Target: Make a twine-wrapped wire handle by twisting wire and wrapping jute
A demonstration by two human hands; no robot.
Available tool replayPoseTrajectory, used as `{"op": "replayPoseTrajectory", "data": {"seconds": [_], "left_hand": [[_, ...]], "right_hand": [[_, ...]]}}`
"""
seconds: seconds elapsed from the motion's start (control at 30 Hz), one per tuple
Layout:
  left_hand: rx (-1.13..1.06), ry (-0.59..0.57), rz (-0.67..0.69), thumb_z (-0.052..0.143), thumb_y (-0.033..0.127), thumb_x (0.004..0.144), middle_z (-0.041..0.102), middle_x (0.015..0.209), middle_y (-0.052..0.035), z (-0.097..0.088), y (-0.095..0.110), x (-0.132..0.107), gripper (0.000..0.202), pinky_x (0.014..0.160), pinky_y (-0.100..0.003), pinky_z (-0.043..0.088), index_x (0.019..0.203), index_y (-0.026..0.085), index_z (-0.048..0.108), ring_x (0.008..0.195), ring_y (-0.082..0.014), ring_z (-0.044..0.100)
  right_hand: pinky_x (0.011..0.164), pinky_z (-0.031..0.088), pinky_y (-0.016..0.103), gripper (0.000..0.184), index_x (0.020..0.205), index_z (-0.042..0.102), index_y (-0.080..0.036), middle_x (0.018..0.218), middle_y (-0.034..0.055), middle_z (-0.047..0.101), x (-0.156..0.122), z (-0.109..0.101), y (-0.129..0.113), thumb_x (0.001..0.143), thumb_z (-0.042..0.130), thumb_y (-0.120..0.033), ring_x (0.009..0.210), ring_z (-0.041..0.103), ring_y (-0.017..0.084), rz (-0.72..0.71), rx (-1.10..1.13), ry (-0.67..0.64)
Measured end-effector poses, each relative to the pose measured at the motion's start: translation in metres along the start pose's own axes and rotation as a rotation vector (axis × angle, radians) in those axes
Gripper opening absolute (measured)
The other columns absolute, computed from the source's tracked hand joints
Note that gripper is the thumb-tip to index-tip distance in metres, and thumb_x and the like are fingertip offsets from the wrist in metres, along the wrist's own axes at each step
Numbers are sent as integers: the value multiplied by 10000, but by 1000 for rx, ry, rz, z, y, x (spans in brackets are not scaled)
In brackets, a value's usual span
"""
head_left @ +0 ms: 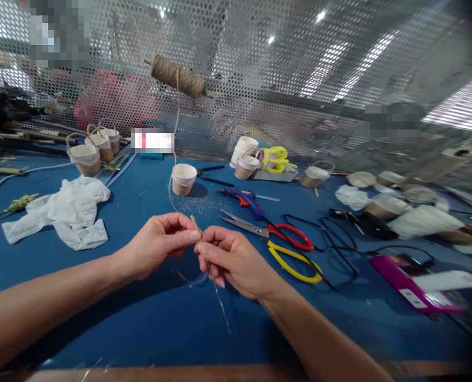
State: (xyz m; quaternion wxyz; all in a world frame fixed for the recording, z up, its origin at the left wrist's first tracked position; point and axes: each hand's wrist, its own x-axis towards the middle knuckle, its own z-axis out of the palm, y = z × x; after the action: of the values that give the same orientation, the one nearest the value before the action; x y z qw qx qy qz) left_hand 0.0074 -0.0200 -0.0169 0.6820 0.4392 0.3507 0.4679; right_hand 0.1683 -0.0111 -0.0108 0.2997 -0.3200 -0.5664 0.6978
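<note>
Both hands meet over the blue table [148, 323] and pinch a thin strand of brown twine [174, 132]. My left hand [162, 245] is closed on the strand where it comes down from a twine spool [178, 77] hung on the perforated screen. My right hand [230, 260] is closed on the same strand just to the right, with a loose end trailing down towards me. A paper cup [183, 179] part-wrapped in twine stands just beyond the hands.
Scissors with red and yellow handles [277, 241] and a blue glue gun [246, 200] lie to the right. White crumpled plastic [64, 212] sits left. Small twine-wrapped baskets [85, 157] stand at the back left, more cups [244, 156] at the back centre, a purple box [409, 284] at right.
</note>
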Motion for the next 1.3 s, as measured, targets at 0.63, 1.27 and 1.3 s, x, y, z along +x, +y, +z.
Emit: {"op": "replayPoseTrajectory", "data": {"seconds": [0.63, 1.27, 1.3], "left_hand": [[-73, 8, -43, 714, 273, 615, 527, 627, 34, 3, 2, 2, 241, 445, -178, 269, 631, 129, 521, 485, -37, 442], [-88, -90, 36, 707, 275, 635, 513, 567, 22, -1, 21, 12, 240, 430, -179, 229, 636, 114, 528, 455, -30, 398], [-98, -76, 55, 706, 275, 635, 512, 566, 23, -1, 21, 12, 237, 432, -179, 235, 638, 116, 530, 456, -30, 399]], "right_hand": [[349, 345, 155, 178, 719, 489, -174, 563, -47, 521, -1, -1, -3, 740, 594, -316, 395, 418, 37, -36, -59, 6], [340, 298, 138, 223, 736, 484, -173, 579, -50, 503, 15, -7, -27, 698, 643, -325, 431, 391, 36, 44, 43, -100], [338, 293, 138, 232, 726, 480, -175, 574, -52, 502, 17, -6, -27, 689, 650, -327, 428, 390, 35, 26, 36, -90]]}}
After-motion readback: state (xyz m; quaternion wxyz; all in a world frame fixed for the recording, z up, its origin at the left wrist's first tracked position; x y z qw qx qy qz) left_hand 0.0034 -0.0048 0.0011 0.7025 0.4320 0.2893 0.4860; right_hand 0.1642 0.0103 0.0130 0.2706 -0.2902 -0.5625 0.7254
